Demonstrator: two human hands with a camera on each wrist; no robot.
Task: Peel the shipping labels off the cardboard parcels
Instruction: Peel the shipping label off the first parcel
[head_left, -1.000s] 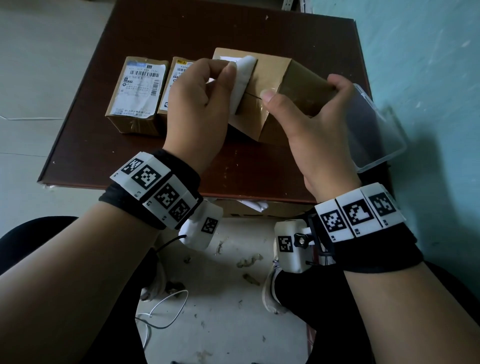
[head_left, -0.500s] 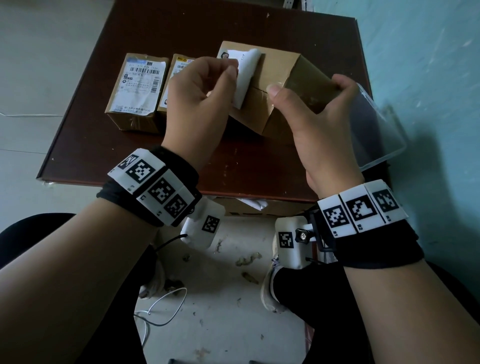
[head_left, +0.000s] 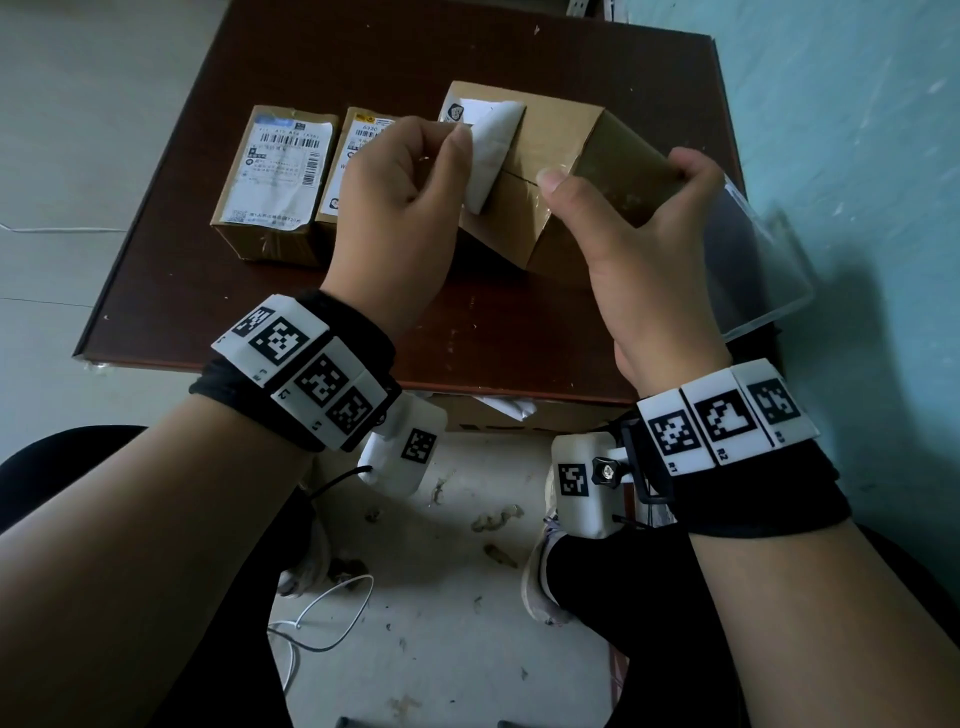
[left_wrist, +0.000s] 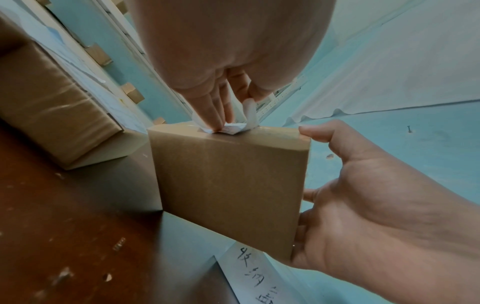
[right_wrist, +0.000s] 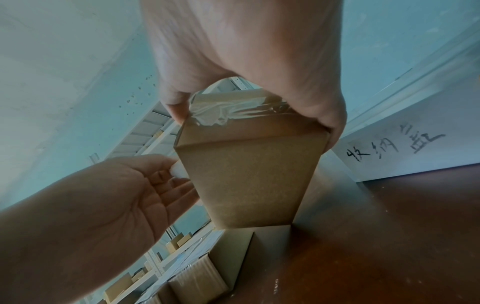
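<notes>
Label (head_left: 491, 150) is sitting at upper centre of the head frame, half lifted off the tilted parcel (head_left: 550, 171), which is propped on the counter (head_left: 260, 322). Left hand (head_left: 400, 208) is pinching the free flap between thumb and curled fingers; right hand (head_left: 639, 228) is clamping the parcel's right end, thumb on the taped top. The stuck part is lying up-frame of the pinch, long axis running away from the person, so the peel likely wants a pull to frame left. Two more labelled parcels (head_left: 275, 176) are lying left.

Left wrist view: fingers (left_wrist: 215, 111) are crimping the label (left_wrist: 233, 128) at the parcel's top edge (left_wrist: 228, 185); its printed face is hidden.

Right wrist view: right hand (right_wrist: 246, 61) is gripping wrinkled tape; the left hand (right_wrist: 130, 195) shows its palm, and only a white sliver of label (right_wrist: 178, 170).
</notes>
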